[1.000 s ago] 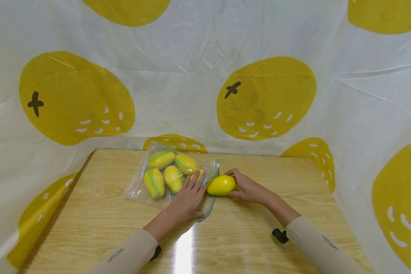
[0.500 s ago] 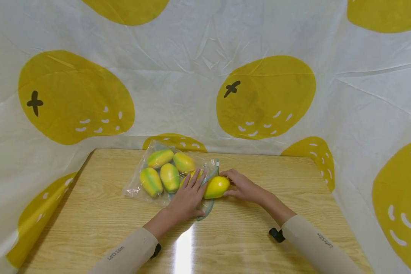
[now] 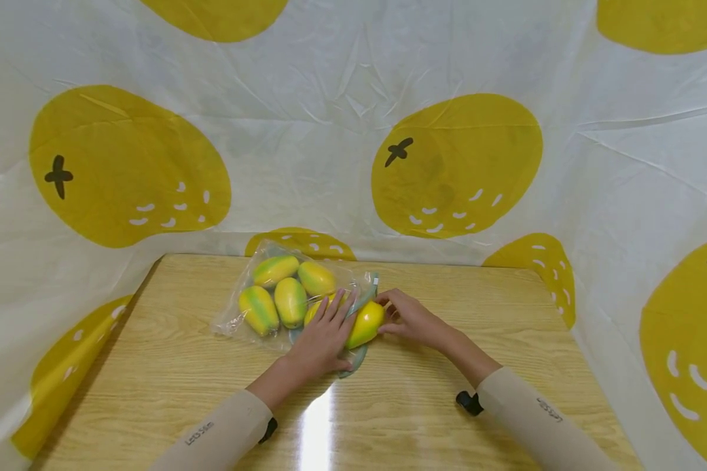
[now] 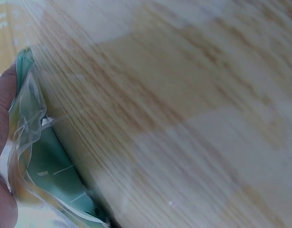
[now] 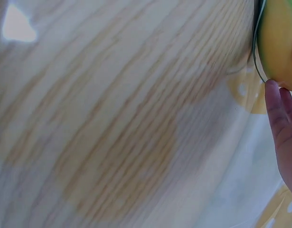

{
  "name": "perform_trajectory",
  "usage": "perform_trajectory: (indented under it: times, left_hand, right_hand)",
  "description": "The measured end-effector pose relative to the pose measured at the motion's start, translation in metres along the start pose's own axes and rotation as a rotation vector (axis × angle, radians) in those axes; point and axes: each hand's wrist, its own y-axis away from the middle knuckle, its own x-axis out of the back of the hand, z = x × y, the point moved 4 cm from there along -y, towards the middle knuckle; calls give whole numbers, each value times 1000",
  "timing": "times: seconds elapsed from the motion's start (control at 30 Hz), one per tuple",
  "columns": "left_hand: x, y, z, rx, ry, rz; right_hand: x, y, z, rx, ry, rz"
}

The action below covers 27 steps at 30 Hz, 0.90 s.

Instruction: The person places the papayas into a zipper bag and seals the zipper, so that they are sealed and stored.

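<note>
A clear zip bag point(image 3: 231, 325) with a green edge lies on the table with several yellow-green mangoes point(image 3: 290, 302) inside. My left hand point(image 3: 321, 337) rests on the bag near its mouth, fingers spread and fairly straight over the plastic. Another mango point(image 3: 366, 324) lies tilted at the mouth, its left part hidden by my left hand. My right hand point(image 3: 415, 320) holds that mango's right end between thumb and fingertips. Close up in the right wrist view, fingertips point(image 5: 272, 88) touch the mango's end point(image 5: 276, 52). The left wrist view shows the bag's green zip edge point(image 4: 25, 66) beside my fingers.
The wooden table point(image 3: 448, 405) carries a bright light reflection at the front. A white cloth point(image 3: 306, 170) printed with big yellow fruit hangs behind the table and along both sides. Black straps point(image 3: 469, 403) sit at both wrists.
My right hand has moved left with the mango, which has turned and gone further under my left hand at the bag's mouth. The mangoes inside have shifted slightly left; my left hand stays put.
</note>
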Motion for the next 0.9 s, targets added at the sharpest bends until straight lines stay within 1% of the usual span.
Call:
perform_trajectory:
  times: [0.17, 0.3, 0.47, 0.57, 0.7, 0.9]
  left_hand:
    - [1, 0, 0, -5, -9, -4]
    - [1, 1, 0, -9, -13, -7]
    - [2, 1, 1, -20, -16, 8]
    - [1, 1, 1, -25, -7, 10]
    - [0, 1, 1, -24, 0, 4]
    - [-2, 0, 0, -24, 6, -5]
  right_hand:
    - [-2, -5, 3, -50, -61, 62]
    - [-3, -10, 4, -86, -71, 108]
    - [-5, -17, 4, -109, -7, 145]
    - [-6, -21, 4, -143, 41, 174]
    - [-5, -26, 5, -189, 68, 207]
    - [-6, -29, 7, -204, 86, 219]
